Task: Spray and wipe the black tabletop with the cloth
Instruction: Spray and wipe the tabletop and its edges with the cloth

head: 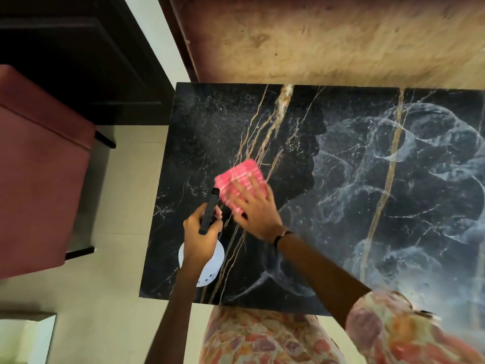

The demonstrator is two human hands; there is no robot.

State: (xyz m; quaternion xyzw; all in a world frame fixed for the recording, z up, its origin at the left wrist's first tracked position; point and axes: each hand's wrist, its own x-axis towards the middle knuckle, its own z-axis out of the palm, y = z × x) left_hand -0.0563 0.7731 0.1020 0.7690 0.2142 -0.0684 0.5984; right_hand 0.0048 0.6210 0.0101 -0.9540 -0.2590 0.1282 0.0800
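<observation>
1. Head view is showing the right hand [253, 206] lying flat, fingers spread, pressing a pink checked cloth [240, 183] onto the black tabletop [204, 122].
2. Just beside it, the left hand [200, 239] is gripping a spray bottle [210, 261] by its dark nozzle head, the white body showing below the wrist.
3. Pale, cloudy smears are covering the tabletop's right half.
4. A red chair [39, 166] is standing off to the left on the pale floor.
</observation>
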